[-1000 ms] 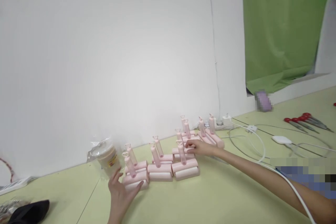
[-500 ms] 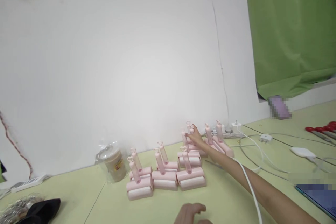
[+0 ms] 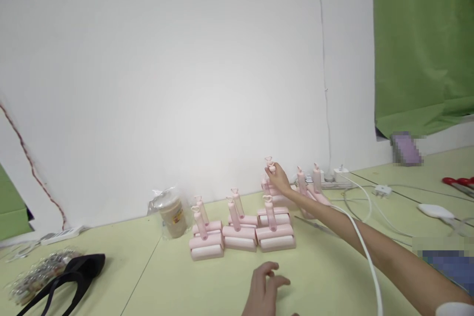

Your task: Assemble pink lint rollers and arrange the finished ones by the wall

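Several pink lint rollers with handles upright stand grouped on the pale green table (image 3: 185,286). At the back of the group, my right hand (image 3: 279,179) is closed around the handle of one lint roller (image 3: 271,165), whose lower part is partly hidden by the hand and other rollers. Near the front, my left hand (image 3: 263,289) hovers over the table with fingers bent but apart, holding nothing. Closest to it is a front-row lint roller (image 3: 276,237). Two more, including one lint roller (image 3: 317,180), stand right of my right hand, partly behind my forearm.
A plastic-wrapped tub (image 3: 173,217) stands left of the rollers. White cables and a plug (image 3: 382,190) lie on the right, and one white cable (image 3: 365,247) crosses over my right forearm. Further left are a black strap-like item (image 3: 83,269) and a power strip (image 3: 62,235).
The view has shifted a little, so the table items sit further right and higher. My right hand has closed on a roller handle at the back. More of my left hand shows.
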Demonstrator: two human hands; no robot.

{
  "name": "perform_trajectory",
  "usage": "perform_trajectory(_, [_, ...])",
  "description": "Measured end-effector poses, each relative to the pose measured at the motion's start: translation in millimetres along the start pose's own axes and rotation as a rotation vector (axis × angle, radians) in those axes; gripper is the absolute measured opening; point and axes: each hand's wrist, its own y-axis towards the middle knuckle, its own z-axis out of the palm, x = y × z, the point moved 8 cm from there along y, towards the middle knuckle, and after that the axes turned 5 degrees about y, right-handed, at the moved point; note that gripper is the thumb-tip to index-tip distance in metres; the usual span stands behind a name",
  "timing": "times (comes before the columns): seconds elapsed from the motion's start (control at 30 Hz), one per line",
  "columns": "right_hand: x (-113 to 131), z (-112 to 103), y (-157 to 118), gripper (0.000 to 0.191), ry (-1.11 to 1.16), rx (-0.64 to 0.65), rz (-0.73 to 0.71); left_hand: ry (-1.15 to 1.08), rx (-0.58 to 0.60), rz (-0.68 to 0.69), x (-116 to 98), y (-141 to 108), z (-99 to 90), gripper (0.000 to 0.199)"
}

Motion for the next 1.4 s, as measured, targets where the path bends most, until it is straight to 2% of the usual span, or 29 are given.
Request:
perform_trajectory(0.1, [38.5, -18.7, 10.2, 0.025, 0.066, -0.077, -0.095, -0.064, -0.008, -0.037, -0.6, 4.6, -6.4, 0.051])
perform_trajectory(0.23, [99.7, -58.3, 15.9, 0.027, 0.165, -0.144, -0.210, -0.114, -0.143, -0.076, -7.6, 9.9, -28.5, 0.051])
perform_trajectory(0.3, [130.3, -80.8, 5.4, 0.026, 0.204, -0.140, -0.256, -0.097, -0.228, -0.086, -16.4, 14.4, -45.7, 0.052])
perform_trajectory(0.4, [165.0, -101.5, -32.8, 0.022, 0.230, -0.044, -0.288, -0.026, -0.283, -0.039, -42.1, 27.8, -69.6, 0.057])
perform_trajectory(0.47, [173.6, -97.6, -71.2, 0.022, 0.221, 0.088, -0.267, 0.008, -0.301, -0.025, -59.9, 38.4, -81.4, 0.067])
perform_trajectory(0.53, [167.6, -81.5, -115.1, 0.023, 0.210, 0.230, -0.199, -0.007, -0.301, -0.061, -71.1, 46.6, -85.4, 0.080])
perform_trajectory(0.6, [145.4, -49.1, -162.9, 0.025, 0.311, 0.503, 0.025, -0.096, -0.255, -0.114, -73.7, 49.4, -77.2, 0.096])
perform_trajectory(0.63, [139.6, -40.2, -183.1, 0.028, 0.331, 0.555, 0.046, -0.159, -0.221, -0.144, -71.6, 47.9, -68.8, 0.103])
perform_trajectory(0.73, [130.0, -23.6, -228.8, 0.030, 0.362, 0.722, 0.081, -0.330, -0.190, -0.250, -51.2, 30.4, -40.0, 0.112])
perform_trajectory(0.83, [135.1, -18.4, -254.1, 0.027, 0.241, 1.032, -0.039, -0.422, -0.195, -0.351, -19.3, 2.4, -15.4, 0.095])
perform_trajectory(0.87, [135.6, -21.4, -251.5, 0.030, 0.181, 1.070, -0.108, -0.435, -0.177, -0.361, -10.3, -6.3, -10.0, 0.089])
perform_trajectory(0.9, [133.4, -27.0, -239.4, 0.036, 0.127, 1.028, -0.158, -0.439, -0.157, -0.364, -2.3, -14.3, -7.7, 0.082])
perform_trajectory(0.93, [128.5, -34.3, -219.9, 0.043, 0.085, 0.933, -0.188, -0.431, -0.142, -0.356, 4.2, -21.2, -9.3, 0.077])
perform_trajectory(0.97, [118.6, -50.5, -188.1, 0.048, 0.027, 0.675, -0.173, -0.414, -0.136, -0.343, 9.6, -27.1, -15.0, 0.072])
perform_trajectory(1.0, [105.2, -65.3, -159.5, 0.055, -0.008, 0.477, -0.128, -0.392, -0.129, -0.327, 13.8, -31.6, -23.7, 0.066])
perform_trajectory(1.07, [75.1, -89.4, -109.3, 0.069, -0.062, 0.190, -0.046, -0.338, -0.077, -0.296, 18.8, -35.9, -45.4, 0.050])
perform_trajectory(1.13, [40.2, -107.2, -70.1, 0.091, -0.128, -0.026, 0.067, -0.303, 0.041, -0.310, 23.6, -35.9, -65.2, 0.030])
perform_trajectory(1.2, [5.1, -112.7, -46.6, 0.107, -0.176, -0.129, 0.199, -0.297, 0.153, -0.366, 30.2, -34.9, -81.4, 0.028])
perform_trajectory(1.27, [-22.9, -110.4, -37.7, 0.110, -0.211, -0.177, 0.292, -0.274, 0.200, -0.404, 35.4, -34.2, -93.5, 0.040])
perform_trajectory(1.3, [-33.3, -108.2, -37.1, 0.103, -0.226, -0.194, 0.320, -0.251, 0.187, -0.420, 38.0, -34.6, -97.9, 0.046])
perform_trajectory(1.4, [-52.0, -105.6, -41.4, 0.063, -0.257, -0.262, 0.350, -0.164, 0.075, -0.473, 44.4, -42.8, -101.2, 0.058])
